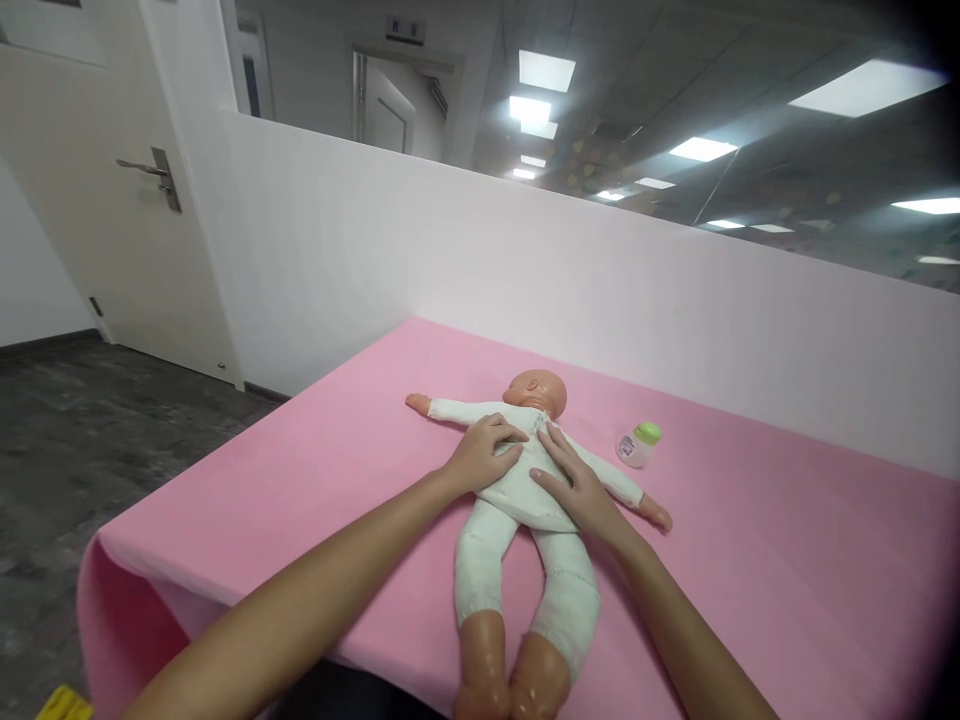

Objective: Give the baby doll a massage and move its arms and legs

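A baby doll [525,505] with a white cloth body lies stretched out on the pink-covered table [750,560]. Its head is at the far end and turned to the left, its arms are spread, and its bare feet point towards me. On the left side of its chest rests my left hand [487,452], fingers slightly bent and apart. My right hand [576,482] lies on the right side of the torso, thumb and fingers spread. Neither hand holds anything; both touch the cloth.
A small clear bottle with a green cap [639,446] stands right of the doll's outstretched arm. Behind the table runs a low white wall [600,290] with glass above it. A door [112,180] is at the left, and something yellow [64,704] is on the floor.
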A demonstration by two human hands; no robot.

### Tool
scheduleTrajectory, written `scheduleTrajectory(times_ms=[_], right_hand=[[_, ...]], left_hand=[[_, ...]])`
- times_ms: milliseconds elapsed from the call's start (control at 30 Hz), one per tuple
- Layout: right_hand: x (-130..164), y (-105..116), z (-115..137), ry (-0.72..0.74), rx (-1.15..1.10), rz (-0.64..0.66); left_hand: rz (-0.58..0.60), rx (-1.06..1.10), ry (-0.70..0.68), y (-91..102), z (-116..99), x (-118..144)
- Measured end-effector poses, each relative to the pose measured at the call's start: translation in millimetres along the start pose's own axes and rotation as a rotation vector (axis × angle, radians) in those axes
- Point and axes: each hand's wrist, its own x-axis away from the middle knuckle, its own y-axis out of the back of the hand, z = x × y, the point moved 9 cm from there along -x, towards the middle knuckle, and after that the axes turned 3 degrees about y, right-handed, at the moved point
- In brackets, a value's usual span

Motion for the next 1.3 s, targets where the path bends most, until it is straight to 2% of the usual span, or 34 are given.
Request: scheduleTrajectory(times_ms=[200, 433, 567, 733, 833, 933, 1067, 1300], right_hand=[[0, 4, 3, 0.041, -0.080, -0.014], [-3, 7, -5, 0.087, -0.151, -0.018], [-3, 11, 1, 0.109, -0.192, -0.080], [-1, 5, 13, 0.188, -0.006, -0.156], [-2, 1, 7, 0.183, 0.098, -0.203], [-2, 4, -3, 0.101, 0.121, -0.252], [-1, 8, -3, 0.036, 0.134, -0.228], [-1, 12, 4, 0.109, 0.131, -0.271]], left_hand=[[-0.011, 0.051, 0.005, -0.1, 1, 0], [0.002, 0.054, 0.078, -0.1, 8, 0], [0.013, 0.052, 0.090, -0.7, 9, 1], [0.005, 0.063, 0.106, -0.6, 11, 2], [0.004, 0.067, 0.105, -0.8, 10, 2], [-0.004, 0.067, 0.100, -0.3, 10, 2], [-0.013, 0.071, 0.106, 0.4, 10, 1], [-0.001, 0.070, 0.109, -0.4, 11, 1]])
